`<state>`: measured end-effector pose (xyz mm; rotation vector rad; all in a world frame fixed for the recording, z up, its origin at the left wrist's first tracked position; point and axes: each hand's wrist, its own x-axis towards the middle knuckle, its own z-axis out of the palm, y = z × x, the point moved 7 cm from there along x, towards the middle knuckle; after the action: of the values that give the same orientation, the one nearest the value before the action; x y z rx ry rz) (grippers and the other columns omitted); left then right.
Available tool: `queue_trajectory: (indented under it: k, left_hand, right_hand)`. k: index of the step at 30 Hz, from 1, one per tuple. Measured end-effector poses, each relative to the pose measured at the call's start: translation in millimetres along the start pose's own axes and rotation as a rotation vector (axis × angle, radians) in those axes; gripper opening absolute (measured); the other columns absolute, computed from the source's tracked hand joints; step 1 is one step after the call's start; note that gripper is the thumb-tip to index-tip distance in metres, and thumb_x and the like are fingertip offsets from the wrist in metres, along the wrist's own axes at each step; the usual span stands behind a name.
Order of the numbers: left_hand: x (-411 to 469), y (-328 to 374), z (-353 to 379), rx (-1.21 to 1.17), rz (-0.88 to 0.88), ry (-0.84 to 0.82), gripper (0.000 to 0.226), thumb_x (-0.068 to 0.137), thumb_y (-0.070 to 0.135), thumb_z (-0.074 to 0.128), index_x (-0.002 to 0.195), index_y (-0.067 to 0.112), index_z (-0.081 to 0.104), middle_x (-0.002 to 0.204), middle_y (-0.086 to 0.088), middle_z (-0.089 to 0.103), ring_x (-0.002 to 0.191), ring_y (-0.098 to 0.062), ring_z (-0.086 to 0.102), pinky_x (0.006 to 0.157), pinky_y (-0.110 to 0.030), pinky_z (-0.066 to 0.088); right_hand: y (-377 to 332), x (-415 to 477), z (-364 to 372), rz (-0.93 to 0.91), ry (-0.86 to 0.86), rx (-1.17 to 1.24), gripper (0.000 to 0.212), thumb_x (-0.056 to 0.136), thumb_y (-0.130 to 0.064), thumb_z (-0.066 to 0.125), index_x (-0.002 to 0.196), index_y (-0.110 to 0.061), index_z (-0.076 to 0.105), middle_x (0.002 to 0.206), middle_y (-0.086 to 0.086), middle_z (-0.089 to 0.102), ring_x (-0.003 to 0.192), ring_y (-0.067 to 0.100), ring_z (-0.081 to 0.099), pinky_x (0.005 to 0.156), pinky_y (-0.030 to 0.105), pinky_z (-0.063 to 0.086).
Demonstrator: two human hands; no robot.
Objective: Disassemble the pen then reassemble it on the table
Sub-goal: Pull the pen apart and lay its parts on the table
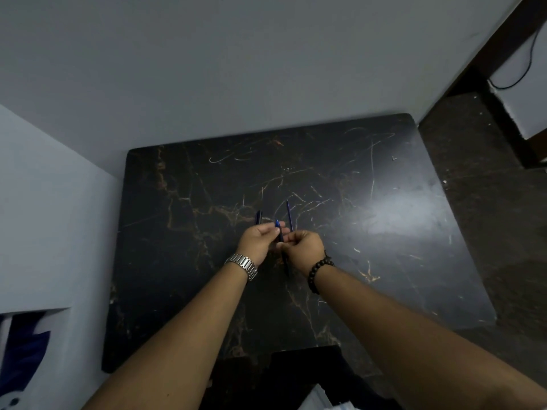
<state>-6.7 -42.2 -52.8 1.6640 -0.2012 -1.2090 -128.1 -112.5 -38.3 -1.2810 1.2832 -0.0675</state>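
Both hands meet over the middle of the black marble table (340,232). My left hand (260,239), with a metal watch on the wrist, pinches the upper end of a blue pen barrel (278,229). My right hand (305,247), with a bead bracelet on the wrist, closes on the same barrel lower down; its dark lower end (285,266) sticks out below the hands. A dark blue pen cap (258,217) lies on the table just beyond my left hand. A thin blue refill (289,216) lies beyond my right hand.
The table stands against a grey wall (236,69), with a white wall (53,217) along its left side. Dark floor (488,217) lies to the right. A dark chair edge (305,368) shows at the near side, and a blue and white object (23,359) at bottom left.
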Motion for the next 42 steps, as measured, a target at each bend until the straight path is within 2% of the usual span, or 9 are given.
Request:
queue_trajectory:
  k: [4, 6, 9, 13, 19, 24, 32, 39, 42]
  left_hand:
    - [-3, -1, -12, 0.038, -0.027, 0.26, 0.023, 0.07, 0.011, 0.089, 0.083, 0.016, 0.071, 0.081, -0.002, 0.077, 0.065, -0.008, 0.073, 0.054, -0.022, 0.057]
    - [0, 0, -12, 0.069, -0.018, 0.282, 0.029, 0.067, 0.017, 0.091, 0.086, 0.015, 0.069, 0.083, 0.0, 0.075, 0.068, -0.01, 0.071, 0.055, -0.025, 0.056]
    - [3, 1, 2, 0.012, -0.039, 0.125, 0.027, 0.089, 0.021, 0.073, 0.113, 0.011, 0.069, 0.111, -0.01, 0.072, 0.097, -0.022, 0.066, 0.082, -0.041, 0.057]
    - [1, -3, 7, -0.096, -0.044, -0.013, 0.024, 0.1, 0.006, 0.05, 0.112, 0.003, 0.071, 0.108, -0.014, 0.074, 0.095, -0.021, 0.07, 0.074, -0.029, 0.058]
    - [1, -3, -1, -0.044, -0.003, 0.075, 0.017, 0.086, -0.004, 0.071, 0.098, 0.007, 0.067, 0.088, -0.01, 0.07, 0.08, -0.023, 0.068, 0.065, -0.028, 0.06]
    - [2, -1, 3, -0.044, -0.014, 0.026, 0.026, 0.097, 0.002, 0.058, 0.121, 0.007, 0.066, 0.093, 0.001, 0.074, 0.07, -0.001, 0.073, 0.053, -0.014, 0.053]
    - [10, 12, -17, 0.024, 0.062, 0.251, 0.013, 0.084, 0.014, 0.077, 0.094, 0.023, 0.076, 0.072, 0.013, 0.076, 0.059, 0.007, 0.067, 0.048, -0.008, 0.046]
    - [26, 21, -56, -0.424, -0.086, 0.364, 0.005, 0.086, 0.014, 0.074, 0.09, 0.017, 0.072, 0.065, 0.003, 0.073, 0.06, -0.012, 0.065, 0.053, -0.026, 0.052]
    - [27, 3, -63, -0.284, -0.19, 0.376, 0.013, 0.086, 0.012, 0.074, 0.099, 0.01, 0.071, 0.072, -0.005, 0.071, 0.061, -0.015, 0.066, 0.053, -0.026, 0.054]
  right_hand:
    - [0, -2, 2, -0.008, -0.01, 0.003, 0.013, 0.081, -0.008, 0.08, 0.091, -0.009, 0.072, 0.089, 0.012, 0.077, 0.086, 0.024, 0.075, 0.082, 0.042, 0.063]
    - [-1, -3, 3, -0.009, -0.02, 0.005, 0.016, 0.081, -0.006, 0.08, 0.094, -0.005, 0.071, 0.091, 0.015, 0.076, 0.087, 0.026, 0.075, 0.082, 0.042, 0.062]
    - [-1, -3, -1, 0.004, -0.016, 0.036, 0.014, 0.082, -0.005, 0.078, 0.093, -0.004, 0.071, 0.09, 0.014, 0.076, 0.084, 0.025, 0.076, 0.072, 0.035, 0.064]
    - [2, -2, -9, 0.039, 0.008, 0.082, 0.014, 0.083, -0.001, 0.076, 0.095, 0.0, 0.071, 0.09, 0.013, 0.076, 0.073, 0.018, 0.073, 0.055, 0.022, 0.058]
    - [4, 0, -5, 0.024, 0.011, 0.047, 0.014, 0.081, -0.005, 0.079, 0.093, -0.003, 0.072, 0.085, 0.011, 0.076, 0.07, 0.016, 0.072, 0.057, 0.02, 0.058]
    - [7, 5, -4, 0.028, 0.006, 0.038, 0.016, 0.081, -0.006, 0.079, 0.095, -0.004, 0.071, 0.091, 0.014, 0.077, 0.087, 0.025, 0.075, 0.081, 0.04, 0.063]
    - [12, 7, -2, 0.047, -0.025, 0.016, 0.015, 0.081, -0.006, 0.08, 0.093, -0.007, 0.071, 0.086, 0.012, 0.078, 0.079, 0.022, 0.077, 0.077, 0.039, 0.064]
    - [18, 8, -2, 0.022, -0.049, -0.11, 0.013, 0.082, -0.01, 0.08, 0.093, -0.008, 0.074, 0.091, 0.011, 0.078, 0.087, 0.02, 0.075, 0.079, 0.029, 0.06]
    - [21, 7, -1, 0.025, -0.061, -0.109, 0.011, 0.082, -0.01, 0.08, 0.091, -0.011, 0.073, 0.092, 0.01, 0.078, 0.09, 0.021, 0.075, 0.08, 0.03, 0.06]
